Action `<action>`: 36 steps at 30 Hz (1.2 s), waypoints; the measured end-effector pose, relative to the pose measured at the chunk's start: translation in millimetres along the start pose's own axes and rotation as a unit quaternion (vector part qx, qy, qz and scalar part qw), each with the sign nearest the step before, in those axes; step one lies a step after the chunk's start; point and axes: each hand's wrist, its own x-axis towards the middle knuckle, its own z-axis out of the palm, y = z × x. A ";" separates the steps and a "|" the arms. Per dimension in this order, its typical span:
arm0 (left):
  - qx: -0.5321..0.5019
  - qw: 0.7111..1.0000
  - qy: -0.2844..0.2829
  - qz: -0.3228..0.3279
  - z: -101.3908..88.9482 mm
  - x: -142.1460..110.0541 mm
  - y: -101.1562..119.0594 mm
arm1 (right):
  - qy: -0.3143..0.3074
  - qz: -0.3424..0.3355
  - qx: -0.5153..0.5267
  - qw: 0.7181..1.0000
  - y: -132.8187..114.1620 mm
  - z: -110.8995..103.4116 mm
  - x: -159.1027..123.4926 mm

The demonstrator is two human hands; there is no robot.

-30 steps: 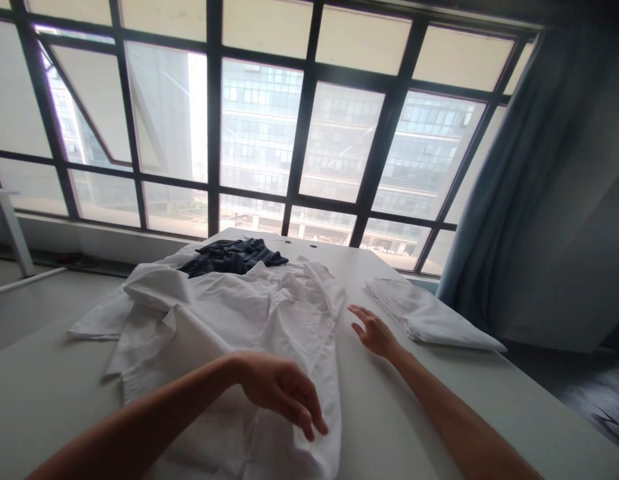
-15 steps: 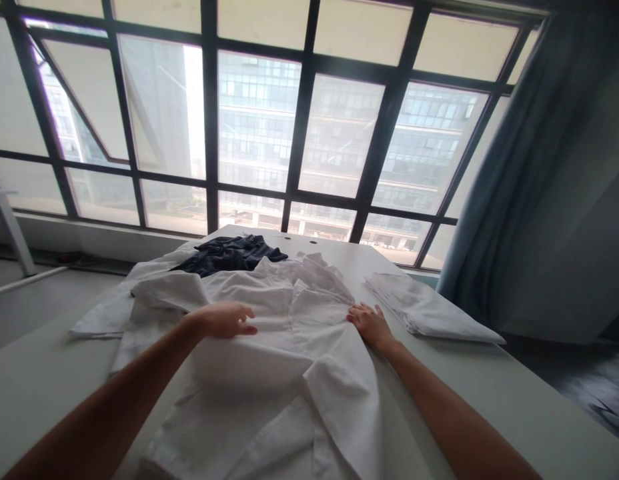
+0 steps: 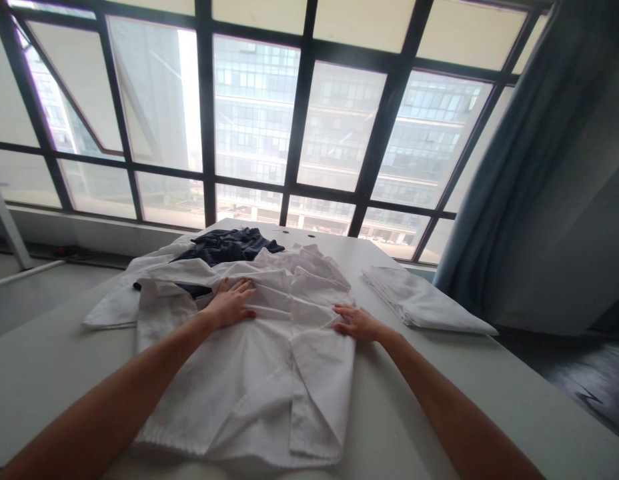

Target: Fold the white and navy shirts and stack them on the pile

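A white shirt [image 3: 249, 373] lies spread over the table, its hem toward me and its collar end at the far side. My left hand [image 3: 230, 303] rests flat on the left part of the shirt with fingers spread. On its right edge lies my right hand [image 3: 357, 323], fingers stretched out across the cloth. Neither hand grips the fabric. Beyond the shirt sits a crumpled dark navy garment [image 3: 229, 245]. A bit of dark cloth [image 3: 195, 290] shows under the shirt's left side, beside my left hand.
The white table [image 3: 414, 407] reaches toward the large window [image 3: 254, 110]. A folded white cloth stack [image 3: 424, 300] lies to the right. More white fabric [image 3: 112, 310] is at the left. A blue-grey curtain [image 3: 482, 220] hangs at the right.
My left hand has come down onto the shirt and its fingers have spread. My right hand has shifted slightly nearer to me. The shirt's near part now lies flatter, its hem showing.
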 end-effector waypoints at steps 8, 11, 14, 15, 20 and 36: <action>0.010 0.993 0.081 0.081 -14.9 -3.2 34.3 | 0.156 -0.064 0.022 0.985 -2.7 -4.7 -7.1; -0.081 0.985 -0.004 0.155 -27.0 -22.1 62.6 | 0.147 -0.095 0.103 0.979 -18.3 -12.3 -14.7; -0.160 0.961 -0.116 0.195 -33.9 -39.4 92.7 | 0.105 -0.116 0.145 0.977 -36.9 -17.4 -19.3; -0.172 0.954 -0.148 0.195 -34.9 -43.7 101.4 | 0.087 -0.124 0.152 0.977 -42.7 -17.3 -20.1; -0.160 0.949 -0.208 0.174 -34.7 -53.0 123.9 | 0.029 -0.152 0.150 0.977 -62.1 -1.4 -18.9; -0.566 0.650 -0.453 0.228 -72.4 -55.4 98.1 | -0.173 -0.027 0.453 0.874 27.7 -87.8 -60.9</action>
